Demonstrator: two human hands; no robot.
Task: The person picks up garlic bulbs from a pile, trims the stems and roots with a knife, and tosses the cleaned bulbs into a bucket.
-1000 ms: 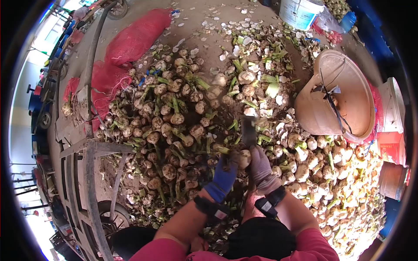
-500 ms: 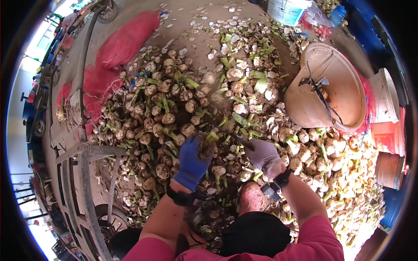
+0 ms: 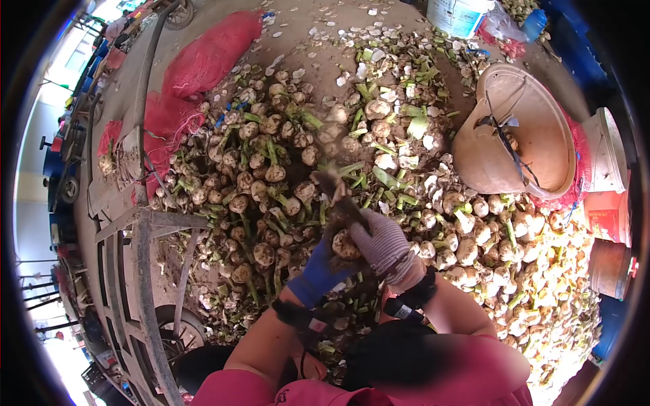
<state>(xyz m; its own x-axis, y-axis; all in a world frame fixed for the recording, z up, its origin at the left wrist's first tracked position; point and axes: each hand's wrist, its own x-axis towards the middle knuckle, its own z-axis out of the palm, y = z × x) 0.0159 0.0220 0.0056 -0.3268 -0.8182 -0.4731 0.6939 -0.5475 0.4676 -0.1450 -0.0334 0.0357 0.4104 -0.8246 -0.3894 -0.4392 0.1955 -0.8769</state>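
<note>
My left hand [image 3: 321, 272], in a blue glove, holds a round, soil-marked bulb [image 3: 346, 245] low in the middle of the view. Close beside it on the right, my right hand [image 3: 380, 243] wears a pale striped glove. Its fingers are wrapped round a dark knife [image 3: 349, 210], whose blade points up and left over the bulb and is partly blurred. Unpeeled bulbs with green stalks [image 3: 257, 189] lie in a heap ahead and to the left. Paler bulbs [image 3: 521, 271] cover the ground on the right.
A tan basin [image 3: 474, 162] with a cable inside stands at the right, near white and red buckets [image 3: 607, 216]. Red mesh sacks [image 3: 213, 57] lie at the upper left. A metal cart frame [image 3: 143, 271] stands left, and a white bucket [image 3: 457, 17] at the top.
My right hand has moved left with the knife, up to my left hand. My left hand has moved down and right, and the bulb in it now shows. The view has shifted slightly.
</note>
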